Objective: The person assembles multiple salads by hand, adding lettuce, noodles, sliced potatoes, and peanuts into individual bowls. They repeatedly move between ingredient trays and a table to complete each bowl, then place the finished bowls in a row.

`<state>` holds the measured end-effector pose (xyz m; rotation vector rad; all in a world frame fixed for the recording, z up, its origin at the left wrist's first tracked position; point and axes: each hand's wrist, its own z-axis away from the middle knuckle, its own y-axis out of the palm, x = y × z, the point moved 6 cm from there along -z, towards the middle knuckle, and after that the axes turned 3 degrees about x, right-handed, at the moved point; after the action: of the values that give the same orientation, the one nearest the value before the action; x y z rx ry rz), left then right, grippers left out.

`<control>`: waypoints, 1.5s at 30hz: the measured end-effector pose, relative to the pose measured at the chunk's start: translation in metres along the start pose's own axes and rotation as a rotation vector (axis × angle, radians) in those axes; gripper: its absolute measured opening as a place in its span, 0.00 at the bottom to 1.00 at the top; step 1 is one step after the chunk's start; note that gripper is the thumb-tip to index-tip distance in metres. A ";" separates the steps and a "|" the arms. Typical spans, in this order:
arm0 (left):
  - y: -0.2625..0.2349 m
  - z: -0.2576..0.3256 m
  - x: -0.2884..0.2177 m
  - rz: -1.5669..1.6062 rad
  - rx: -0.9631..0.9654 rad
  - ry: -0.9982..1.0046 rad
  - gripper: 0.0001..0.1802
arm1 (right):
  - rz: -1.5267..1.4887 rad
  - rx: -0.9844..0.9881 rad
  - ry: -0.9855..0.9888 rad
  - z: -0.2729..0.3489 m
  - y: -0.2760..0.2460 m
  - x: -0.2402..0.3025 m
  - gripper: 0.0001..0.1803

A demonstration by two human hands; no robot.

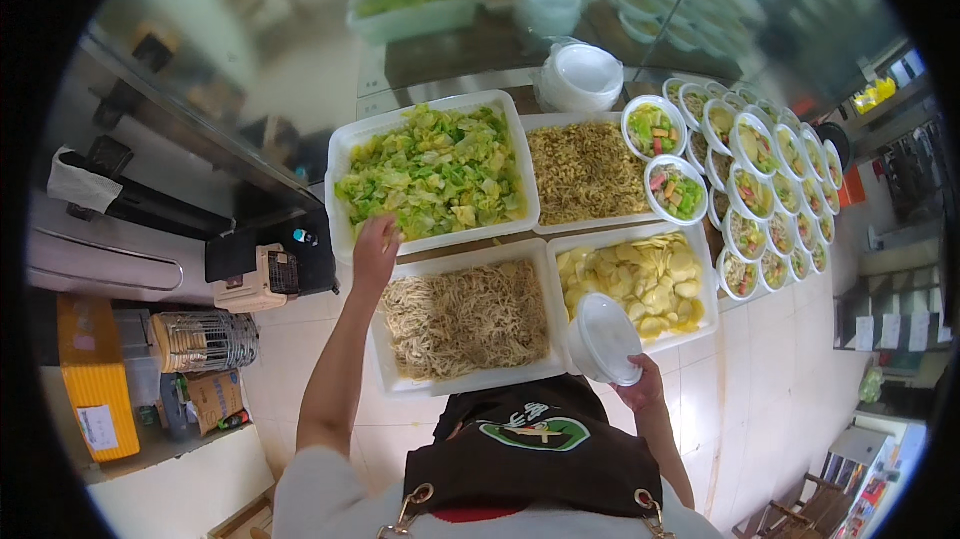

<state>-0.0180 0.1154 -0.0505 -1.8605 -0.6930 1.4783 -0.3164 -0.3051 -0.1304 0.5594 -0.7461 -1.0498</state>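
A person's left hand (375, 247) reaches into the cabbage tray (430, 171), fingers curled over the greens; whether it grips any is unclear. The right hand (640, 386) holds an empty white bowl (604, 338) just right of the noodle tray (465, 319). Cabbage could drop onto the noodles while crossing them.

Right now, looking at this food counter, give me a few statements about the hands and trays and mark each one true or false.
1. The right hand holds a white bowl. True.
2. The left hand rests on the potato slice tray. False: it is at the near edge of the cabbage tray.
3. Four large white trays sit together on the counter. True.
4. The held bowl is full of noodles. False: it looks empty.
5. Rows of small filled bowls stand right of the trays. True.
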 end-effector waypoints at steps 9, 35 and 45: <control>0.100 -0.077 -0.042 -0.598 0.224 -0.276 0.37 | 0.081 0.059 -0.162 0.009 0.008 0.035 0.33; 0.270 0.036 -0.267 -0.035 0.719 0.466 0.25 | 0.250 -0.214 -0.581 0.013 -0.058 0.217 0.26; 0.363 0.063 -0.278 -0.203 0.515 0.315 0.29 | 0.167 -0.353 -0.668 0.062 -0.111 0.231 0.26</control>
<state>-0.1385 -0.3152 -0.1622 -1.5209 -0.2997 1.0723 -0.3575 -0.5648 -0.1083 -0.1758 -1.1330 -1.1854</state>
